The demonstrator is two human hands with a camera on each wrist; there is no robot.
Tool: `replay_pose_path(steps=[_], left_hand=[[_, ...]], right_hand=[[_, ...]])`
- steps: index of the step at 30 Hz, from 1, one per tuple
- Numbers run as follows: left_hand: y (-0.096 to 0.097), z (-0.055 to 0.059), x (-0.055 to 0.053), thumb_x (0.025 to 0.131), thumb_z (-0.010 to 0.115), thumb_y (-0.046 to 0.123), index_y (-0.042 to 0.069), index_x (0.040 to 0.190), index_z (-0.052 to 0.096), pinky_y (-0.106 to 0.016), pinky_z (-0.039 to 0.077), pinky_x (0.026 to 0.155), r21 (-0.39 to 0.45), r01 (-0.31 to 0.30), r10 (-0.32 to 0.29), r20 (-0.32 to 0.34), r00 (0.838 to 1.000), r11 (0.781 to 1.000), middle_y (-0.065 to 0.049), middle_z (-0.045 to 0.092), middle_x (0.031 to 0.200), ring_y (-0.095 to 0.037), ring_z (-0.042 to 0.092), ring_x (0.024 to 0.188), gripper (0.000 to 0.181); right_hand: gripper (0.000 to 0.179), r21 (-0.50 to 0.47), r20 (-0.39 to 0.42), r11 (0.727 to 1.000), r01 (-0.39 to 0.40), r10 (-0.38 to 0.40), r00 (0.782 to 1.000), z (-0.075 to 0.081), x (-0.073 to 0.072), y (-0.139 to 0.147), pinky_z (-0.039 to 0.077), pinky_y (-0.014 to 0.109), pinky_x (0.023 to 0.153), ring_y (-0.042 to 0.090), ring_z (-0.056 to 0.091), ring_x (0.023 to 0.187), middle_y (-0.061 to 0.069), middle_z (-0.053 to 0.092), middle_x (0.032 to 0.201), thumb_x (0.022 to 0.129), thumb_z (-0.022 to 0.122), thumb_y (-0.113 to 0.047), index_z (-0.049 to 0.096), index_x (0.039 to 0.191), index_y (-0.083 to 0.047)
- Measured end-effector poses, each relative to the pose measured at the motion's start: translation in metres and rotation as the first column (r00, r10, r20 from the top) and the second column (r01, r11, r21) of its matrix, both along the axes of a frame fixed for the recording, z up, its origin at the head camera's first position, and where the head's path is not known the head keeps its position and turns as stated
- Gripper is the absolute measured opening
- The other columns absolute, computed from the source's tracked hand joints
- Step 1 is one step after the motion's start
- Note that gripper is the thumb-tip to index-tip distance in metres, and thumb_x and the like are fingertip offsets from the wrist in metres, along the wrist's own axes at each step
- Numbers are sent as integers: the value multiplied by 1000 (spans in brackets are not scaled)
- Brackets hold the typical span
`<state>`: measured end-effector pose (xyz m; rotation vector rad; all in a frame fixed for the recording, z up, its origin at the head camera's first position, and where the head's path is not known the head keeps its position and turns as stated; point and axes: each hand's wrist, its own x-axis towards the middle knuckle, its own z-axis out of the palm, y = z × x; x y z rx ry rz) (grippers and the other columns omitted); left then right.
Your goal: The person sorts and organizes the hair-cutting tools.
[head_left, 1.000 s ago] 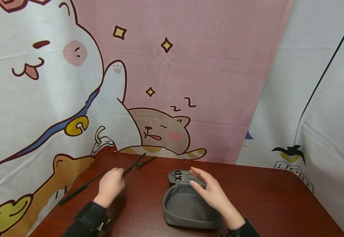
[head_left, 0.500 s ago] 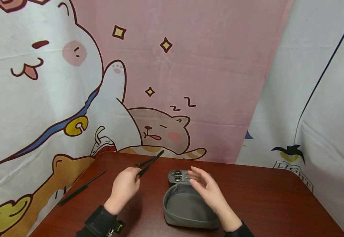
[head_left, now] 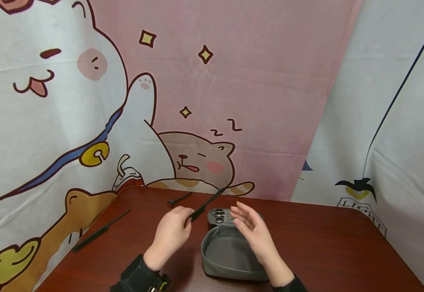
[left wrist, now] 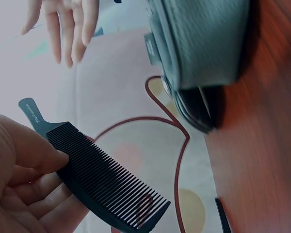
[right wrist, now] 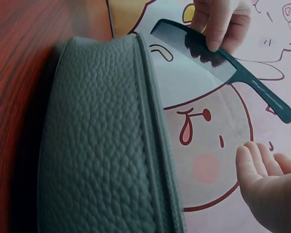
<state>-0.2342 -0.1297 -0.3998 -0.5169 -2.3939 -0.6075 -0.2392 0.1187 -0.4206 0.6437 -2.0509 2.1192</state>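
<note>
Pinching the black comb between thumb and fingers, my left hand is holding it up off the bench, its handle pointing toward one o'clock in the head view. From the grey case, the comb is hanging at eleven o'clock. My right hand is hovering at one o'clock of the case, fingers loosely extended, thumb apart, gripping nothing. The case is lying open (shiny tools are showing in the section at its twelve o'clock). Farther out, a small dark clip-like piece is lying at ten o'clock from the case, and a long thin dark tool is resting at nine o'clock, well apart from both hands. Beyond the bench, a cartoon-printed cloth is hanging at twelve o'clock.
</note>
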Motion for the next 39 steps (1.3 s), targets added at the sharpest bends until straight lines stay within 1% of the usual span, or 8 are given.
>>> replay_pose_path(steps=[6,11,16,19,24,29,34,39], left_hand=[[14,2,3,83,73,-3,7,96,74,-32,55,67,-1,60,-60,36,998,998,-2,68,87,-15,65,78,17],[24,1,7,83,72,-4,7,98,74,-31,55,67,-1,114,-114,36,993,993,-2,68,88,-15,65,79,18],[33,0,9,84,71,-3,6,99,75,-30,54,66,9,148,-149,34,988,989,-3,69,90,-15,65,79,18],[37,-1,10,85,72,-3,7,98,75,-30,54,67,20,160,-161,44,986,987,-2,69,89,-14,65,79,17],[43,-2,13,83,72,-4,7,97,75,-28,54,66,36,178,-180,40,983,983,-1,69,89,-13,65,78,17],[48,-4,14,83,73,-4,8,96,75,-27,53,66,59,186,-188,23,982,981,-1,68,88,-12,64,77,18],[52,-7,14,84,74,-3,8,97,75,-27,54,68,68,198,-199,10,980,978,0,69,89,-11,65,79,18],[55,-8,14,84,74,-3,9,98,75,-26,54,69,76,217,-219,16,976,973,0,69,90,-11,65,81,18]], right_hand=[[47,-90,-90,996,-22,14,996,-1,0,-4,50,27,93,21,59,119,31,50,135,99,54,3,39,143,9],[46,-148,-110,989,-22,5,994,-1,0,-7,50,32,94,22,60,119,25,54,133,99,53,5,39,142,11],[42,-204,-116,979,-12,-12,993,0,0,-10,50,38,94,23,61,115,17,58,128,99,52,6,41,138,12],[39,-246,-127,969,-21,-10,992,1,-1,-10,50,40,94,23,61,114,16,59,127,99,51,6,43,137,11],[33,-314,-165,948,-54,1,986,3,-1,-10,51,38,93,24,61,115,16,61,122,100,48,8,45,133,14],[28,-368,-166,927,-67,5,986,6,1,-11,52,35,92,19,64,110,11,64,115,100,48,8,47,125,20],[17,-392,-152,918,-63,3,988,8,2,-12,52,30,91,17,65,105,8,65,109,100,49,6,58,115,8],[14,-396,-135,917,-51,-4,991,8,2,-11,53,29,89,19,65,100,6,66,102,100,51,4,62,107,0]])
